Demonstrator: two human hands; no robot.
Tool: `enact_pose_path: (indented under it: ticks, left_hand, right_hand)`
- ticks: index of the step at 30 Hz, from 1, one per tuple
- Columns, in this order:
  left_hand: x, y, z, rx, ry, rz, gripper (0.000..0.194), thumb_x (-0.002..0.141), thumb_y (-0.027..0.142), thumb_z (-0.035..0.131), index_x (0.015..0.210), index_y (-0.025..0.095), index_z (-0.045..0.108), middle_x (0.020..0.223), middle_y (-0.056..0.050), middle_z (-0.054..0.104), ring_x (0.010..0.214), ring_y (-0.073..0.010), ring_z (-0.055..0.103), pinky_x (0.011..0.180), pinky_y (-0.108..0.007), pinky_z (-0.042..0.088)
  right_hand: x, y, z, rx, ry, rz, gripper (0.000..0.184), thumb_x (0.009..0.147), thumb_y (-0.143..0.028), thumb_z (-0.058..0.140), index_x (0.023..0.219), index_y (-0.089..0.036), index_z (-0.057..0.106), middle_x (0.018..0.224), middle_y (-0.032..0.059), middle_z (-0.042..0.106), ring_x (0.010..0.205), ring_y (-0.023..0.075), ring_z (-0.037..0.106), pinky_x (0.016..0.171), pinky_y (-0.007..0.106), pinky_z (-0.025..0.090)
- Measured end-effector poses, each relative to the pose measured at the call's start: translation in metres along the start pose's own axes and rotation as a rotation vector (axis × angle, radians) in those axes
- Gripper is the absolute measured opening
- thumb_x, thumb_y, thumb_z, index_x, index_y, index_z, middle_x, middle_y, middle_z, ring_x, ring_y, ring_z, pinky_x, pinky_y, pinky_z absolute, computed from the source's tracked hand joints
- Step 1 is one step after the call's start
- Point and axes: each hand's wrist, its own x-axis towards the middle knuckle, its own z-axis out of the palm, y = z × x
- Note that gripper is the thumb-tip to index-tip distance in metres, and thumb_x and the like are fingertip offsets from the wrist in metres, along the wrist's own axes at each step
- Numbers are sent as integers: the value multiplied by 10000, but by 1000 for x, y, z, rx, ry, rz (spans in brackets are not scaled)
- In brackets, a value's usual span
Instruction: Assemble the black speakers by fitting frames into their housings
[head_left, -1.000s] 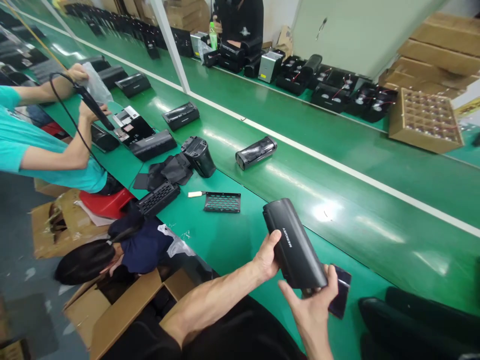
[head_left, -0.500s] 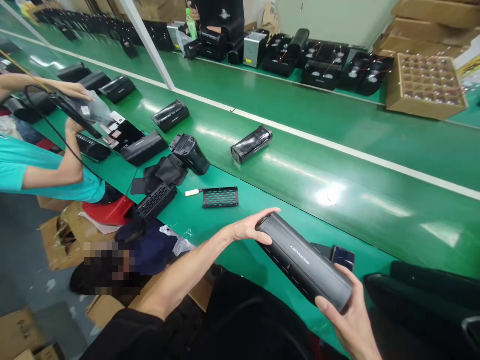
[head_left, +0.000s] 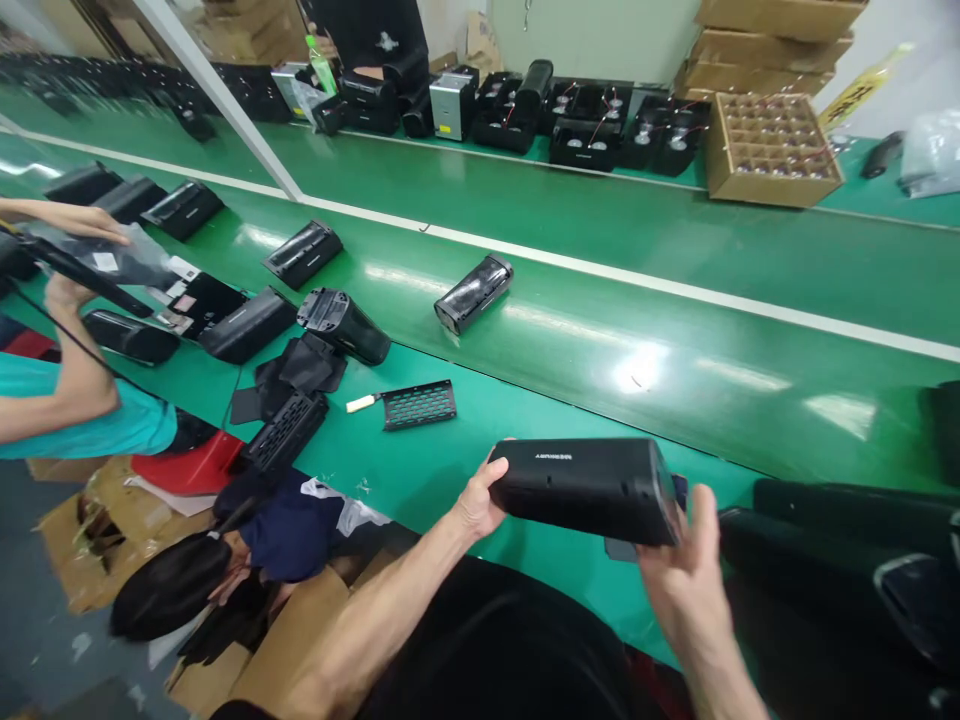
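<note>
A long black speaker with a small white logo is held level above the green bench. My left hand is closed around its left end, thumb on the near side. At the other end, my right hand supports it from below and behind. Its thumb points up, off the casing, and its other fingers are mostly hidden. Behind the right end, a dark phone-like object shows in part. Left of the speaker, a black slotted panel lies beside a cream-handled tool.
A speaker in clear wrap lies on the green conveyor. More speakers and dark pouches are at left, near a co-worker in a turquoise sleeve. Another person is low beside the bench. Dark casings stand at right.
The speaker has turned from a slant to nearly level, its right end raised and its side now facing me. My right thumb has come off the casing. The view has shifted right.
</note>
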Motion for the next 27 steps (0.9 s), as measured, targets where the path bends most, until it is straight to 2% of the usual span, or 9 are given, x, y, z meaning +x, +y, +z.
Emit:
enact_pose_path:
  ticks: [4,6,8,10,13,15,18,22,27]
  left_hand:
    - [-6,-27,-2,-41,-209,-254,722,790,687,691,1295,173,680,1282,-182,707,1228,-375,627,1039,-504,480]
    - [-7,-13,-5,127,-202,-250,715,789,607,768,1384,241,617,1396,-166,635,1241,-357,610,1004,-507,499]
    - [-10,15,-6,266,-118,-126,775,777,596,804,1451,318,539,1533,-140,508,1272,-341,576,987,-498,510]
    - [-16,41,-1,401,-146,-3,882,724,640,830,1480,326,503,1607,-124,411,1332,-353,516,1037,-492,476]
    - [-33,54,6,700,-261,-52,947,631,541,917,1453,274,530,1450,-115,546,1256,-342,538,1060,-455,435]
    - [-48,49,4,786,-260,-139,881,643,501,905,1409,256,547,1258,-83,623,1105,-299,585,988,-426,460]
    - [-66,36,-10,715,-205,-187,789,665,501,863,1339,242,547,1102,-49,624,947,-239,585,866,-357,477]
    - [-71,34,-30,637,-235,-219,885,667,517,855,1415,254,464,1250,-79,578,1052,-262,582,900,-351,466]
    - [-70,44,-27,786,-277,-244,960,695,488,867,1498,286,382,1356,-90,525,1144,-282,549,966,-369,438]
  right_hand:
    - [8,-1,29,-248,42,-32,1083,696,-729,775,1565,-207,394,1421,222,607,1290,461,592,1065,641,470]
    - [15,-18,18,-362,-48,-69,1026,718,-619,804,1556,-186,400,1322,192,657,1183,423,650,1014,592,518]
    - [17,-40,2,-592,-184,-131,1043,735,-476,800,1619,-221,307,1333,162,648,1139,387,664,948,533,550]
    - [12,-56,-10,-884,-318,-204,1062,697,-350,791,1639,-260,309,1323,152,645,1106,390,656,914,534,539]
    - [-4,-62,-13,-1129,-495,-260,1012,651,-294,793,1599,-263,441,1226,158,678,1063,417,633,906,586,502]
    - [-18,-56,-17,-1043,-579,-188,1008,674,-321,816,1607,-313,434,1319,149,663,1133,422,621,948,592,494]
    - [-38,-37,-32,-740,-526,26,1013,711,-439,855,1614,-376,401,1534,110,544,1304,411,569,1042,546,488]
    - [-61,-6,-47,-375,-300,263,962,733,-574,828,1564,-294,433,1557,135,504,1371,396,526,1110,506,451]
    - [-79,11,-40,-190,-150,272,1059,713,-605,844,1586,-307,324,1554,143,493,1353,384,526,1072,471,461]
